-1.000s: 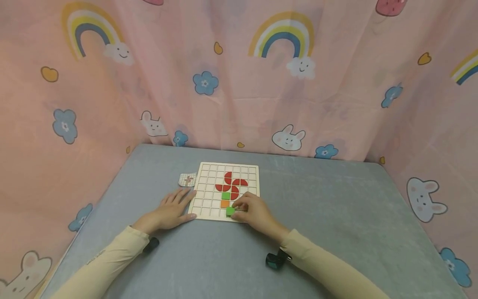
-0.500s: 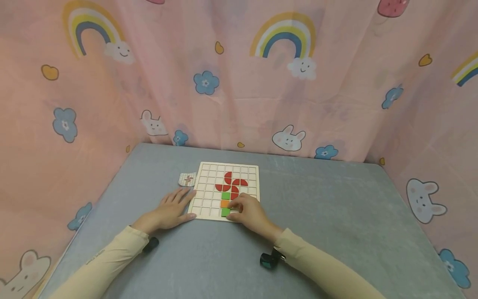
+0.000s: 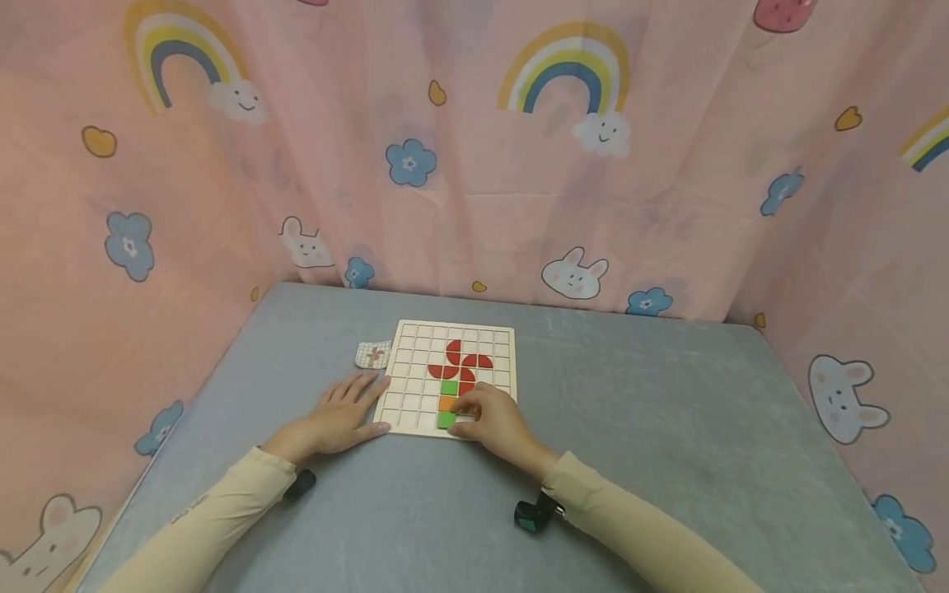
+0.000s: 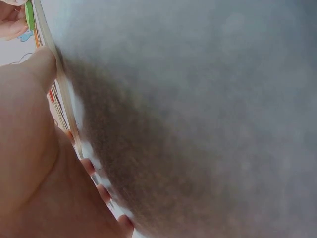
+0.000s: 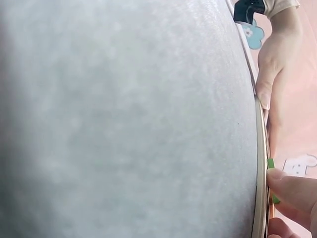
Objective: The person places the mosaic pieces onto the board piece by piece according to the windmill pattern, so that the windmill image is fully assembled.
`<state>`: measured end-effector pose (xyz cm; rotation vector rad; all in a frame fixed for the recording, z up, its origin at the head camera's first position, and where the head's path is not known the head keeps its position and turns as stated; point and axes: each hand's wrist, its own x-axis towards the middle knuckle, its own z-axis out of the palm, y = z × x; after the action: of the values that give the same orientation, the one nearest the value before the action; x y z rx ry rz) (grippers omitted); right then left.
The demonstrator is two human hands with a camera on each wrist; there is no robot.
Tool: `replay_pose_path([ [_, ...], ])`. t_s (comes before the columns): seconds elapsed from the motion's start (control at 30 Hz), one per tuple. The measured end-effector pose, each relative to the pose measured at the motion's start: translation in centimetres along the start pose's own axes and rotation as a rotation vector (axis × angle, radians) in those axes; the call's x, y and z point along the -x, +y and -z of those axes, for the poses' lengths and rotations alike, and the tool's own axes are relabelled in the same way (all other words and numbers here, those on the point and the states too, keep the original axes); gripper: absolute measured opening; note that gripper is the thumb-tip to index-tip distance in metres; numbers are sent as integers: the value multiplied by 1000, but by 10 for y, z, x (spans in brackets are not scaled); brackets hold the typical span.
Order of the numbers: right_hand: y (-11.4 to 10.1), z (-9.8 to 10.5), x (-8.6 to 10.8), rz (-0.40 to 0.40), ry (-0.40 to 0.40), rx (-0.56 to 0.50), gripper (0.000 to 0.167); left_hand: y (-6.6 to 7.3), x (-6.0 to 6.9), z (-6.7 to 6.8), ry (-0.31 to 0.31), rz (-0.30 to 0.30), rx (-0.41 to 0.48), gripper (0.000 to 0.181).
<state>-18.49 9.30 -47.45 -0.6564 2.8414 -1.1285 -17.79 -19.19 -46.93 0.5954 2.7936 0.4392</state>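
A wooden grid board (image 3: 410, 355) lies on the table, bearing several red quarter-round tiles (image 3: 454, 352) set as a pinwheel. Beneath the pinwheel, a green tile (image 3: 449, 387) and an orange square tile (image 3: 446, 403) sit in one column. My right hand (image 3: 500, 424) pinches a second green square tile (image 3: 446, 421) below the orange one, near the board's front edge. That tile looks tilted in the left wrist view, under the right fingers (image 4: 12, 22). My left hand (image 3: 334, 420) is spread out on the table, thumb and fingertips touching the board's left side.
A small card (image 3: 373, 355) with a printed pinwheel on a grid lies left of the board. The grey table (image 3: 630, 428) extends to both sides and in front. A pink patterned curtain (image 3: 474, 222) stands around the back and sides.
My right hand has moved slightly left with the green tile, bringing it from right of the column to under the orange tile. Over the last half second it barely moves. The left hand stays put.
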Motion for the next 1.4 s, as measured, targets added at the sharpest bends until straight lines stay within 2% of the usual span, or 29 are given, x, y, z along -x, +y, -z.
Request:
replay_pose_path([
  [0.4, 1, -1, 0, -3, 0, -6, 24, -3, 0, -2, 10, -19, 15, 79],
  [0.67, -1, 0, 1, -13, -14, -16, 25, 0, 0, 1, -4, 1, 2, 79],
  [1.1, 0, -1, 1, -12, -11, -29, 20, -2, 1, -1, 11, -29, 22, 81],
  [1.4, 0, 0, 1, -13, -6, -35, 19, -10, -5, -9, 20, -7, -7, 80],
])
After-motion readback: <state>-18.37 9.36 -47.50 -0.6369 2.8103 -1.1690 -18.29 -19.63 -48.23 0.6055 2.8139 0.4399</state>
